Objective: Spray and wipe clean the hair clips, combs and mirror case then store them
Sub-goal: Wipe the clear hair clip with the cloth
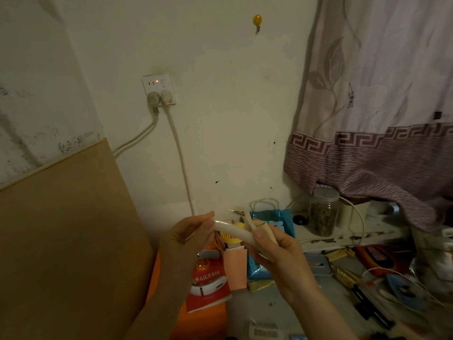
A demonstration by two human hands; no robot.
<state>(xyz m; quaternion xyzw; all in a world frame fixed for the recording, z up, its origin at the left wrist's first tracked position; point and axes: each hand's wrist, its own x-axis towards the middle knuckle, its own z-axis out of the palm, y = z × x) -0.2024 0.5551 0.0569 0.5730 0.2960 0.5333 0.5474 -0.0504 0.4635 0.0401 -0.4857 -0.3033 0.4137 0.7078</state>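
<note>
A long cream-white hair clip (pixel 234 232) is held up in front of the wall, above a cluttered table. My left hand (pixel 190 235) pinches its left end between thumb and fingertips. My right hand (pixel 274 251) grips its right end, where the beige hinged part (pixel 266 229) stands open upward; the thumb presses on the clip's top. Whether a cloth is held against the clip I cannot tell. Several dark and gold clips and combs (pixel 355 288) lie on the table to the right.
Below the hands lie a red booklet (pixel 208 285), a pink paper bag (pixel 235 268) and a yellow round object (pixel 230 235). A blue gift bag (pixel 270 217) and a clear jar (pixel 322 212) stand by the wall. A brown board (pixel 61 241) leans at left; a curtain (pixel 380 119) hangs at right.
</note>
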